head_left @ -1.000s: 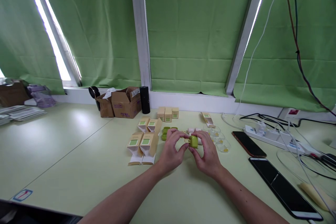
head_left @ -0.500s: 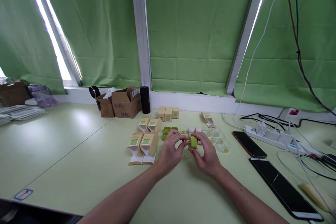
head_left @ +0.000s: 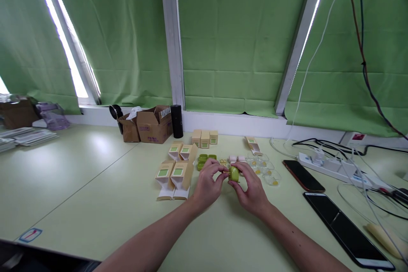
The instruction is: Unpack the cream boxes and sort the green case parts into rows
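Both my hands meet over the middle of the pale green table (head_left: 95, 187). A small green case (head_left: 233, 173) is pinched between them, with a little yellow piece at its left side. My left hand (head_left: 208, 185) closes its thumb and fingertips on that left side. My right hand (head_left: 251, 187) wraps its fingers around the case from the right. Just behind the hands lie more green cases (head_left: 204, 160), small pink pieces (head_left: 237, 158) and clear plastic trays (head_left: 266, 171) with yellow bits.
Tan open cartons (head_left: 174, 174) stand left of my hands, closed small boxes (head_left: 204, 137) behind. Brown cardboard boxes (head_left: 149, 124) and a black cylinder (head_left: 176, 121) sit by the window sill. Two phones (head_left: 318, 191), a power strip (head_left: 331, 163) and cables lie at the right.
The green case has turned a little in my fingers and my hands have closed in slightly on it. Nothing else on the table has moved.
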Demonstrator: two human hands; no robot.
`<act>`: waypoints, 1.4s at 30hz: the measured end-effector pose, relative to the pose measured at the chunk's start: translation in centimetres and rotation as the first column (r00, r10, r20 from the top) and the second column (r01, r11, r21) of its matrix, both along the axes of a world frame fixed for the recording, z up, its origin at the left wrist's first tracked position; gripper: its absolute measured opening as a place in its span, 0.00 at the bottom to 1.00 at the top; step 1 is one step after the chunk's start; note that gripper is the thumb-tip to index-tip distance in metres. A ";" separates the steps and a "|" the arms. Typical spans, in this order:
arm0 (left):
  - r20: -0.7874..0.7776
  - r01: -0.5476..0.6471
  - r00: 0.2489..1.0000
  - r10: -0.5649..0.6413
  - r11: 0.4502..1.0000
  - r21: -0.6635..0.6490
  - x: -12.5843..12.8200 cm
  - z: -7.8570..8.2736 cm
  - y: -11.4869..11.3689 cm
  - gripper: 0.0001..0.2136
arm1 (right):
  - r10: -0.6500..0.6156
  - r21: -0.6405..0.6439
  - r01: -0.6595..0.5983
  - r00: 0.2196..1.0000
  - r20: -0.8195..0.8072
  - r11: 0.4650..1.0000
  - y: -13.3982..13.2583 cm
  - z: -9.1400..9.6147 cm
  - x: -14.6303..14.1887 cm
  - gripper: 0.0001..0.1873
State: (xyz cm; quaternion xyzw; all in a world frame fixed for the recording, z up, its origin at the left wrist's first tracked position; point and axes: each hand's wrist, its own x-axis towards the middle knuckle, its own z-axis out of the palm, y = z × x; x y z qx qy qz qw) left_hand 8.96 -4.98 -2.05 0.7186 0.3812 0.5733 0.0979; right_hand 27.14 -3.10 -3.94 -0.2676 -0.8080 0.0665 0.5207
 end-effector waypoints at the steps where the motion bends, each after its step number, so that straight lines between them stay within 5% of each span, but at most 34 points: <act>1: -0.002 -0.001 1.000 0.001 1.000 -0.001 0.0 0.0 0.0 0.05 | 0.001 0.004 -0.001 1.000 0.002 1.000 0.0 0.0 0.0 0.22; 7: 0.008 -0.006 1.000 0.006 1.000 -0.019 0.0 -0.1 0.0 0.05 | 0.013 -0.030 -0.014 1.000 -0.009 0.999 0.1 -0.2 -0.1 0.22; 18: 0.059 0.023 0.998 -0.014 0.989 -0.144 -0.7 -0.3 0.3 0.15 | 0.074 -0.285 -0.126 0.980 -0.187 0.950 -0.1 0.6 -0.4 0.21; 29: -0.008 0.062 0.998 -0.064 0.991 -0.117 -1.0 0.2 0.5 0.21 | -0.038 -0.084 0.034 0.998 -0.049 0.996 0.1 0.5 -0.1 0.27; 42: -0.081 0.039 0.996 -0.044 0.997 -0.067 -0.7 0.3 0.9 0.18 | -0.039 0.064 0.039 0.999 -0.002 0.997 0.0 0.8 0.3 0.23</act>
